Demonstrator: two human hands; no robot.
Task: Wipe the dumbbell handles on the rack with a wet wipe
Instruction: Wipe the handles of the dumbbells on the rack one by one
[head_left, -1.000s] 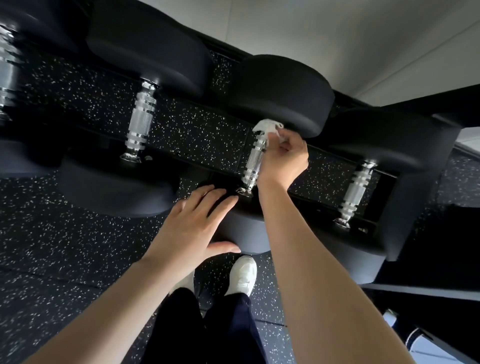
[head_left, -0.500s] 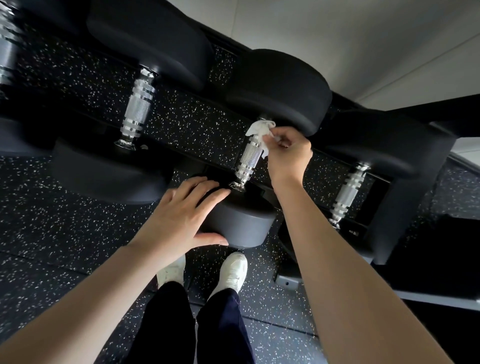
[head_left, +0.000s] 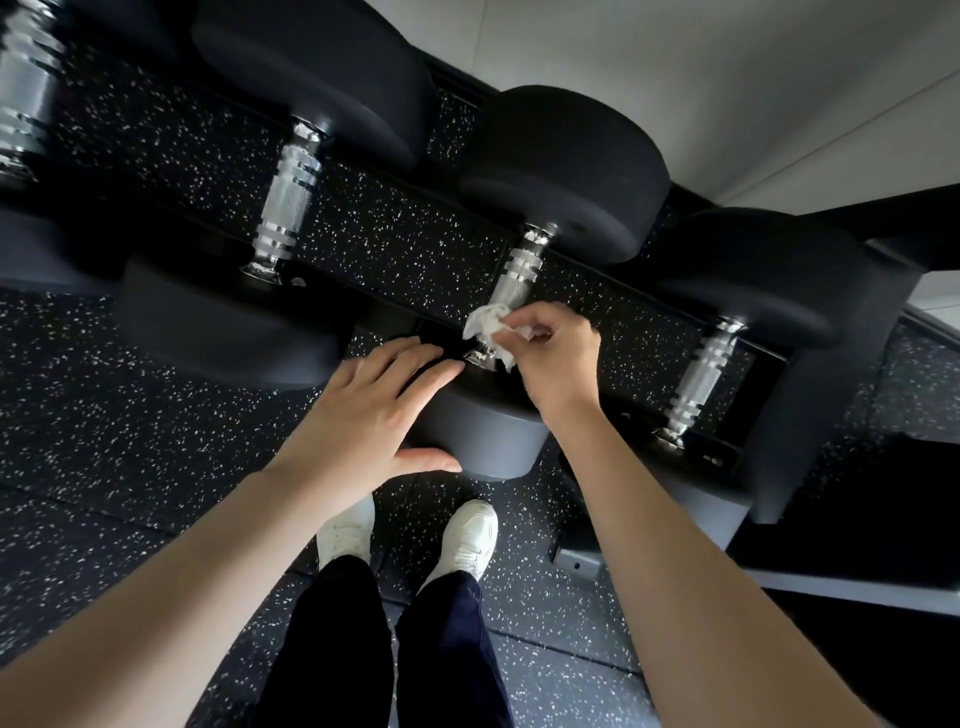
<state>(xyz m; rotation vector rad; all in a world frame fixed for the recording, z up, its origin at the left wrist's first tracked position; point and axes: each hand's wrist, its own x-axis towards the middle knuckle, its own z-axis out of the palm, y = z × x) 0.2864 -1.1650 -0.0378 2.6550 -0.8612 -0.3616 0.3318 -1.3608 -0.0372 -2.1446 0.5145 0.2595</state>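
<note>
– White wet wipe (head_left: 485, 325), where's it at?
– Bunched up on the near end of the middle dumbbell handle (head_left: 517, 275), against the chrome just above the near head (head_left: 483, 441).
– Who's got it?
– The right hand (head_left: 558, 358). Fingers curled, pinching the wipe btwn thumb & fingertips. A scrap of it sticks out under the hand.
– And the left hand (head_left: 363, 415)?
– Flat on top of the near head, fingers straight & close together, thumb spread apart vs. the head's lower side. Grips nothing.
– Rest of that handle?
– Knurled mid part & far rings are bare, running up to the far head (head_left: 566, 171).
– Other dumbbells?
– One each side on the same rack (head_left: 810, 431): left handle (head_left: 291, 202) & right handle (head_left: 701, 374), both chrome, both well apart from the hands. A 4th handle (head_left: 26, 93) sits at the far left edge, blurred.
– What's underneath?
– Black speckled floor (head_left: 130, 441). Two white shoes (head_left: 467, 535) & dark trouser legs sit just below the near head. A pale wall (head_left: 727, 78) is behind the rack.
</note>
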